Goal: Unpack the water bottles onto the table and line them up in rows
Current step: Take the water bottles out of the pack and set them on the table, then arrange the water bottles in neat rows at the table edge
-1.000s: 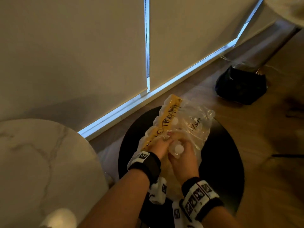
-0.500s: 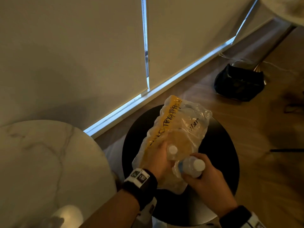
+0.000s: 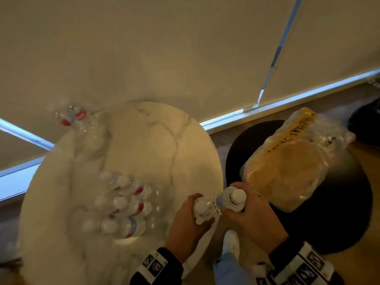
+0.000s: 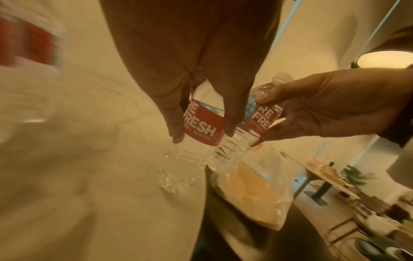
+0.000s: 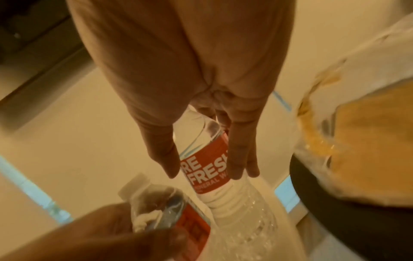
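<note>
My left hand (image 3: 189,219) grips a clear water bottle (image 3: 202,208) with a white cap and a red label (image 4: 201,127), over the right edge of the round marble table (image 3: 144,140). Right beside it, my right hand (image 3: 253,212) grips a second bottle (image 3: 232,199), red label showing (image 5: 205,173); the two bottles nearly touch. Several bottles (image 3: 121,202) stand grouped in rows on the table's near half. One more bottle (image 3: 76,120) stands alone at its far edge. The torn plastic pack (image 3: 287,165) lies on a black round stool (image 3: 339,212) to the right.
A cream blind wall runs behind the table and stool. A black bag (image 3: 366,120) sits on the wooden floor at far right. My white shoe (image 3: 231,243) shows below, between table and stool. Bare marble lies right of and behind the grouped bottles.
Each hand has pulled a bottle out of the pack and carried it left to the marble table's edge. The head view has swung left, bringing the table and its bottles into sight.
</note>
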{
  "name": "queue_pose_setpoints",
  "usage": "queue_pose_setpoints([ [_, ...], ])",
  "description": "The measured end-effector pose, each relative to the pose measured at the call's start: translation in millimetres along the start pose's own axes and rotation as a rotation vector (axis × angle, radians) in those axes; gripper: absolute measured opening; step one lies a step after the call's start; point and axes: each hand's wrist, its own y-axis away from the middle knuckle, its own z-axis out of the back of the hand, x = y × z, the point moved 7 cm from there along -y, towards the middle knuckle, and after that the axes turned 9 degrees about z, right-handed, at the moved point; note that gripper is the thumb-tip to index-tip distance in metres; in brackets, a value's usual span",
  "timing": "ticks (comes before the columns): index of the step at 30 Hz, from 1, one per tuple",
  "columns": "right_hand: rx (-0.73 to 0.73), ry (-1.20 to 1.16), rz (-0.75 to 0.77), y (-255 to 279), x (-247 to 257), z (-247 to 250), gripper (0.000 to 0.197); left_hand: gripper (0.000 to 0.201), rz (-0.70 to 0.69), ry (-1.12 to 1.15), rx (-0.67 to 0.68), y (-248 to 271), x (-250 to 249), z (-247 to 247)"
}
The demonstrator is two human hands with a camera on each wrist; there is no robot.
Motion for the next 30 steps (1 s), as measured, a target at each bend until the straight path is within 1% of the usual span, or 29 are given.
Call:
queue_pose_setpoints([
  [2,0.08,0.005,0.002,1.1,15.5,-42.6,0.057,0.058,0.036,0.003,-0.088,10.7,27.6,31.1],
  [3,0.106,0.016,-0.006,1.4,20.8,-61.4,0.057,0.056,0.044,0.004,-0.136,13.2,39.2,44.1],
  [5,0.114,0.023,-0.01,-0.1,30.7,-92.1,0.054,0.05,0.043,-0.016,-0.202,17.8,55.7,66.1],
  [9,0.088,0.033,-0.081,-4.6,36.7,-129.5,0.053,0.059,0.01,-0.012,-0.227,15.8,74.0,89.1],
  [11,0.073,0.087,-0.075,-6.5,49.4,-146.0,0.057,0.065,0.002,-0.014,-0.216,16.8,83.2,101.5],
  [14,0.118,0.108,-0.09,-9.1,45.1,-142.9,0.064,0.07,-0.007,-0.094,-0.154,14.2,73.6,89.4],
  [16,0.138,0.108,-0.093,-10.0,45.6,-145.2,0.072,0.072,-0.015,-0.125,-0.121,15.2,75.4,92.4],
  [18,0.169,0.096,-0.097,-9.1,51.5,-139.0,0.081,0.077,-0.032,-0.163,-0.112,15.6,72.6,94.0],
  [20,0.245,0.099,-0.08,-10.9,62.2,-129.0,0.083,0.082,-0.033,-0.179,-0.125,21.1,69.0,101.6],
  [22,0.369,0.137,-0.029,-15.3,76.7,-116.1,0.074,0.079,-0.069,-0.171,-0.169,34.8,62.3,116.3],
  [24,0.445,0.164,0.025,-26.5,94.6,-98.8,0.06,0.067,-0.147,-0.123,-0.194,57.0,48.6,134.9],
  [27,0.458,0.224,0.149,-58.9,130.4,-79.1,0.045,0.044,-0.231,-0.101,-0.305,86.9,28.2,175.5],
  [30,0.469,0.234,0.285,-96.1,166.7,-85.8,0.033,0.03,-0.214,-0.054,-0.429,89.6,19.3,221.4],
])
